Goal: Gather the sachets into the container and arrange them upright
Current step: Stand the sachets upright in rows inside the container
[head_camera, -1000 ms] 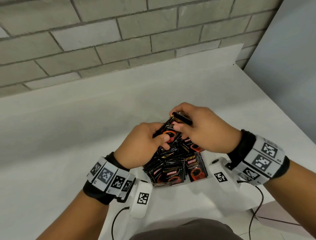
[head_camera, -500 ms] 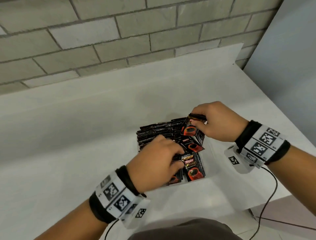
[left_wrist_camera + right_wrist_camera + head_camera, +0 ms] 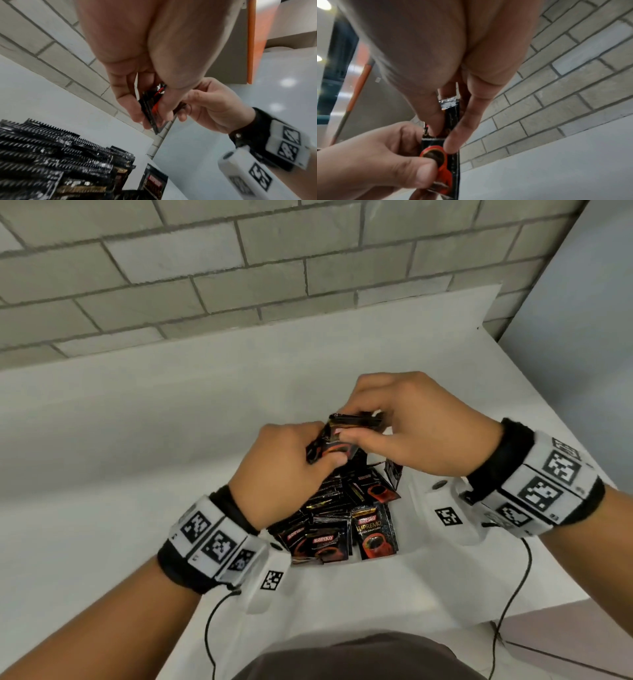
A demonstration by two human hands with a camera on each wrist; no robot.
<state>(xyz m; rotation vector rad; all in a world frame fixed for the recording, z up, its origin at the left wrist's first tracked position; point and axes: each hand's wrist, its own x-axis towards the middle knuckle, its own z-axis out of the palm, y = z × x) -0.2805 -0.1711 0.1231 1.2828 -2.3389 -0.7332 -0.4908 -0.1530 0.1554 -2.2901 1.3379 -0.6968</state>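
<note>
Squaring a small bundle of sachets [image 3: 337,440] between both hands looks to be the step in hand, with the bundle held in the air just above the white container [image 3: 421,546] on the desk [image 3: 102,474]. Most of the other sachets [image 3: 342,522] already sit inside that container: a row at the far side stands on edge with the serrated tops up, as the left wrist view shows, while several at the near side lean or lie with their printed fronts showing.

The left hand [image 3: 284,474] comes in from the lower left, back of the hand up, fingers curled; its thumb presses on the red cup printed on the front sachet, and its grip is closed on the lower end of the bundle. The right hand [image 3: 411,429] arches over from the right, wrist raised, its thumb and fingertips pinching the upper end, so its grip is likewise closed on the same bundle.

The next move probably calls for lowering the bundle on edge into a gap beside the standing row, then letting go without tipping the neighbours. The leaning packets at the near side will likely need righting afterwards. How many sachets the bundle holds cannot be told.
</note>
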